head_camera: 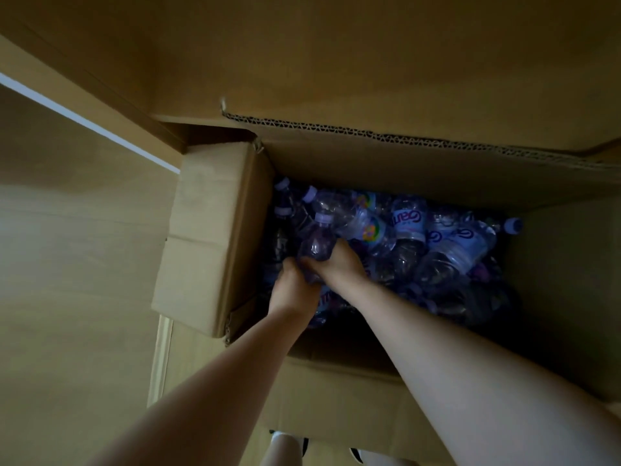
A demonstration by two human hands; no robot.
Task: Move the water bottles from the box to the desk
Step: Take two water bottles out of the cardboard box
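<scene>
Inside box, both hands grip bottle.

1. The light wood-grain floor carries a large open cardboard box, its flaps folded outward.
2. The box's bottom is hidden under a loose heap of clear plastic water bottles with pale purple caps, lying on their sides.

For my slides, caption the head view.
Both hands, left and right, grip one bottle inside the box of bottles.
</scene>
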